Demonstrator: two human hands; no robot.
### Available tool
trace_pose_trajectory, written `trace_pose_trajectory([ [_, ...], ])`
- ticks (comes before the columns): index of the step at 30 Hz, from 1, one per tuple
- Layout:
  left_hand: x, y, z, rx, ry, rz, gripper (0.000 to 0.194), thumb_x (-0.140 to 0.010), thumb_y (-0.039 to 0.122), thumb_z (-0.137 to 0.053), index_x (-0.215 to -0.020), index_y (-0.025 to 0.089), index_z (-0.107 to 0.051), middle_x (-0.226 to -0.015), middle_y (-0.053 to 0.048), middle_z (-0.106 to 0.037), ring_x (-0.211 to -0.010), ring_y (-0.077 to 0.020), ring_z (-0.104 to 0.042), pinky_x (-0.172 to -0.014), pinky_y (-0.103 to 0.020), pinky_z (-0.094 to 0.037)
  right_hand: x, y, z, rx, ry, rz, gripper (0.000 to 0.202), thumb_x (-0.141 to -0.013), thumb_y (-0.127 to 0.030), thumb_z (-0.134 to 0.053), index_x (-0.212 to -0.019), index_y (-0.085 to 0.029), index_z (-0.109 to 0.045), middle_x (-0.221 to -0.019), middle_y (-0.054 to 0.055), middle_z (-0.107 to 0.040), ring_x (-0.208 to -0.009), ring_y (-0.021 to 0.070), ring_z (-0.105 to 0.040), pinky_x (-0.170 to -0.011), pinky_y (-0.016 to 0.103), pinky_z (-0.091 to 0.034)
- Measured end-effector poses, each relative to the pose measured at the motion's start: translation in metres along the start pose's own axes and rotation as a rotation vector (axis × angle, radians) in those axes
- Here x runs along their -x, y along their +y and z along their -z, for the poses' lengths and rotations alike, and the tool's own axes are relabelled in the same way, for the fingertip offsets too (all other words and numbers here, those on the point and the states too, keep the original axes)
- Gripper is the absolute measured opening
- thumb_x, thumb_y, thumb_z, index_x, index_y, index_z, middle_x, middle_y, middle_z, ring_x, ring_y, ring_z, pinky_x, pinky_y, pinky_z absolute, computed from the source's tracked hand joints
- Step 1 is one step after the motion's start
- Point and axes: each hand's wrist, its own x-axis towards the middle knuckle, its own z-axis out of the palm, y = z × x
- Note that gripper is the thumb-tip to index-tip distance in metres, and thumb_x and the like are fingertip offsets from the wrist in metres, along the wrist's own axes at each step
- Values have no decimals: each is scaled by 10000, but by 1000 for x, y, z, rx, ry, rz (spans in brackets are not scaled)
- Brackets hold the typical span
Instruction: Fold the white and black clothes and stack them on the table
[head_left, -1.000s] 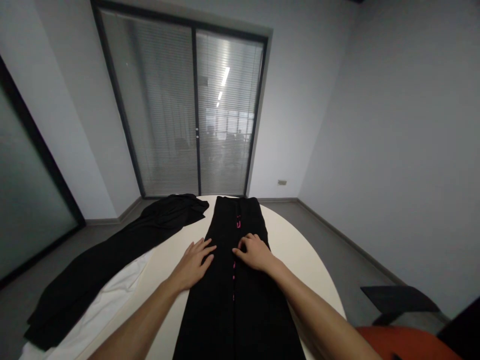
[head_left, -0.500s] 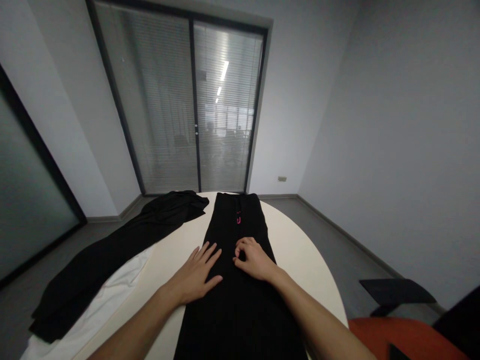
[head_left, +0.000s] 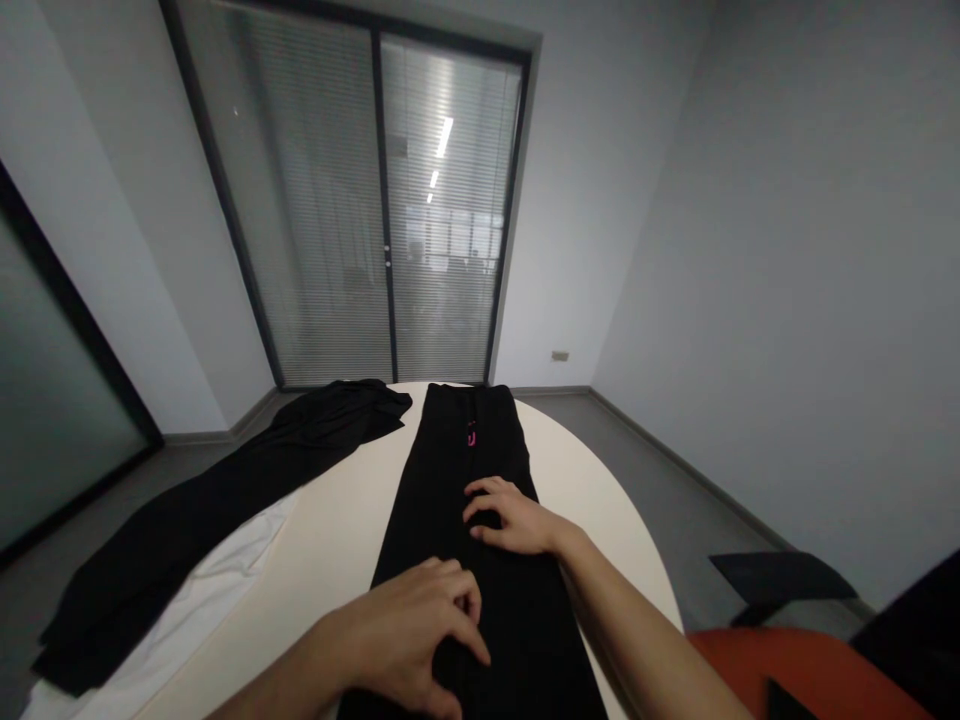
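Black trousers [head_left: 472,460] lie lengthwise on the round cream table [head_left: 337,525], waistband at the far end, with a small pink detail near the top that may be drawstring tips. My right hand [head_left: 514,515] rests on the middle of the trousers, fingers slightly bent and apart, holding nothing. Nearer to me, my left hand [head_left: 424,625] is over the left side of the trousers. Its fingers are bent and its thumb stands apart, with no cloth visibly gripped.
At the left, a black garment [head_left: 217,510] lies along the table's edge, partly over a white cloth [head_left: 217,585]. An orange chair [head_left: 780,670] with a black armrest [head_left: 780,578] stands at the right. Beyond the table are glass panels with blinds [head_left: 442,250].
My left hand has moved nearer to me along the trousers, its spread fingers now bent. My right hand stays about in place, its pinched fingers now loosened.
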Motion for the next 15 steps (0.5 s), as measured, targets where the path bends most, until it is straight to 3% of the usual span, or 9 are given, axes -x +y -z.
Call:
trace_pose_trajectory([
  [4, -2, 12, -7, 10, -89, -108, 263, -790, 303, -761, -1050, 337, -744, -1105, 3, -648, -1032, -212, -577, -915, -346, -381, 2, 4, 3, -37, -10, -10, 289, -891, -352, -635, -1169, -316, -703, -1383, 47, -540, -1295, 230, -473, -1124, 428, -308],
  [9, -4, 24, -12, -22, -98, -181, 168, -821, 184, -722, -953, 287, -717, -1041, 33, -680, -991, -179, -601, -870, -312, -370, 4, 7, 5, -63, -3, 2, 299, -888, -365, -643, -1174, -307, -706, -1402, 52, -532, -1299, 229, -480, -1131, 418, -304],
  [11, -4, 26, -18, -34, -88, -202, 49, -852, 214, -713, -832, 250, -686, -1034, 37, -686, -982, -169, -610, -853, -303, -372, 4, 9, 4, -75, -12, -2, 306, -888, -375, -647, -1181, -311, -704, -1409, 52, -528, -1309, 232, -474, -1135, 426, -300],
  [15, -7, 24, -36, -84, -54, -231, 236, -861, 340, -729, -710, 212, -601, -905, 44, -696, -818, -136, -607, -784, -285, -400, 5, 13, 4, -103, -24, -16, 331, -875, -400, -671, -1195, -320, -700, -1433, 52, -508, -1331, 244, -459, -1145, 443, -290],
])
